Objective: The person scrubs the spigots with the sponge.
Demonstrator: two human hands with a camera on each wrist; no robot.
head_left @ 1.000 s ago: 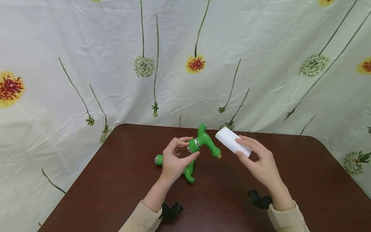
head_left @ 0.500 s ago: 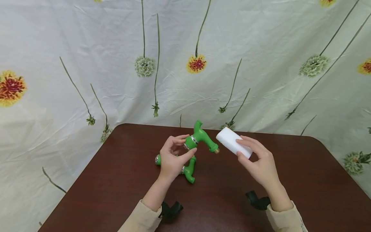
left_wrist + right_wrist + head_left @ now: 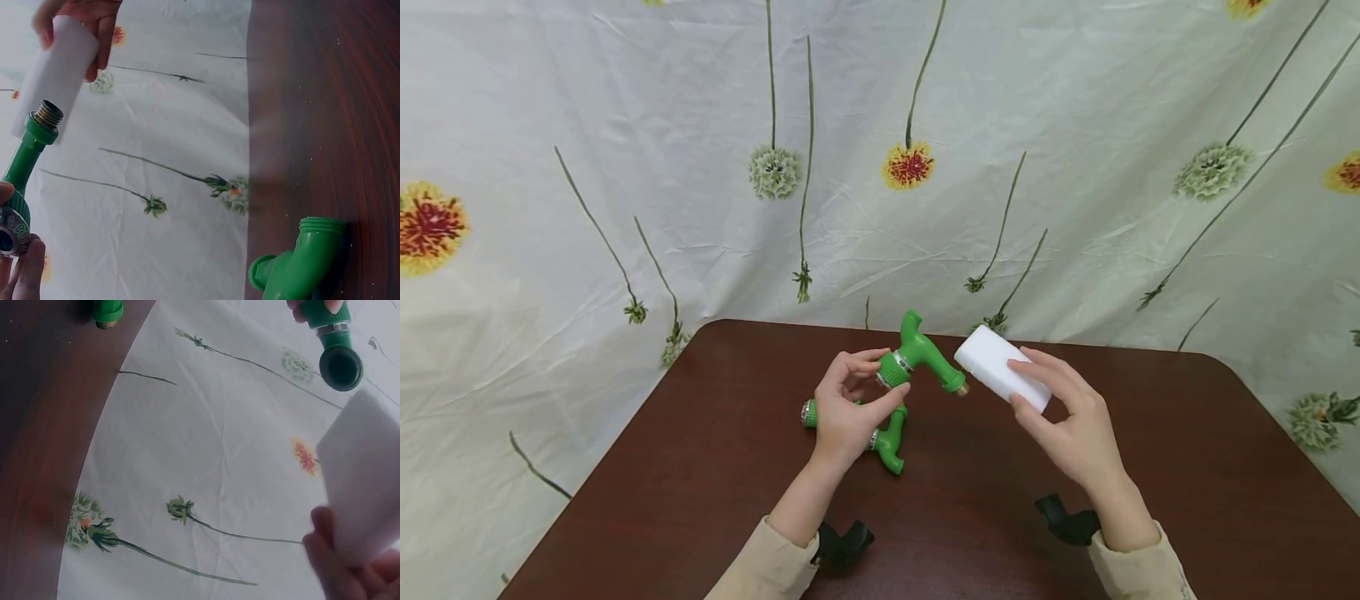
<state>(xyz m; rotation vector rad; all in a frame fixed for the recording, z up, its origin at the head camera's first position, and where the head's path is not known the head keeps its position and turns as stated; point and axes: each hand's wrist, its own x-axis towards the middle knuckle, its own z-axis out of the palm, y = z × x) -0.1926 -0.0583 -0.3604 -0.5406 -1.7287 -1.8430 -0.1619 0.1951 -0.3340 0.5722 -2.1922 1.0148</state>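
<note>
My left hand [image 3: 847, 412] pinches a green tap [image 3: 925, 352] by its ribbed knob, holding it above the table. The tap's brass-threaded end [image 3: 49, 115] points right, towards a white sponge [image 3: 996, 364]. Thumb and fingers of my right hand [image 3: 1081, 421] grip that sponge by its near end; it tilts in the air close to the threaded end. In the right wrist view the tap's round spout opening [image 3: 342, 367] shows beside the sponge's upper corner. Below my left hand a second green tap [image 3: 889, 448] lies on the table, partly hidden by that hand.
The dark reddish-brown table [image 3: 970, 517] has rounded far corners. Behind it hangs a white cloth [image 3: 842, 225] printed with flowers. A black curved piece [image 3: 847, 543] shows beside my left wrist, and another black piece [image 3: 1066, 521] beside the right.
The held tap has shifted a little left and upward, uncovering more of the tap on the table. The sponge has since moved slightly left, nearer the threaded end.
</note>
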